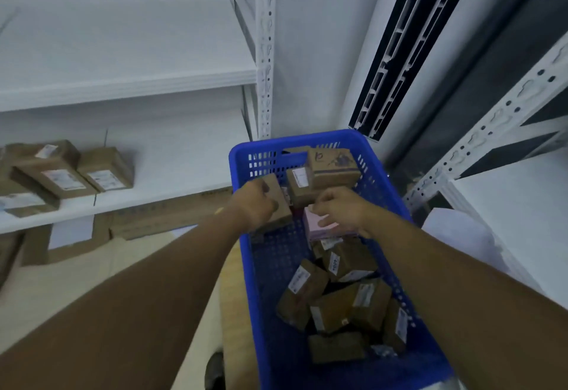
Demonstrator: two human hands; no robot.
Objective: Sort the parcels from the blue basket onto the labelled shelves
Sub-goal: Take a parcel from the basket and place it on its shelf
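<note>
A blue perforated basket [307, 368] stands in front of me, filled with several brown cardboard parcels [338, 312] that carry white labels. My left hand [253, 205] is closed around a brown parcel [278, 202] at the basket's left wall. My right hand [341, 209] grips the top edge of a pink parcel [316, 226] in the middle of the basket. More brown boxes [333, 168] are piled at the far end. On the left a white shelf [159, 196] holds several labelled parcels [61, 174].
An upper white shelf board [129, 82] on the left has nothing on it. A perforated white upright [265, 48] stands behind the basket. Flat cardboard [70, 245] lies on the floor under the left shelf. Another white rack [504, 113] rises at right.
</note>
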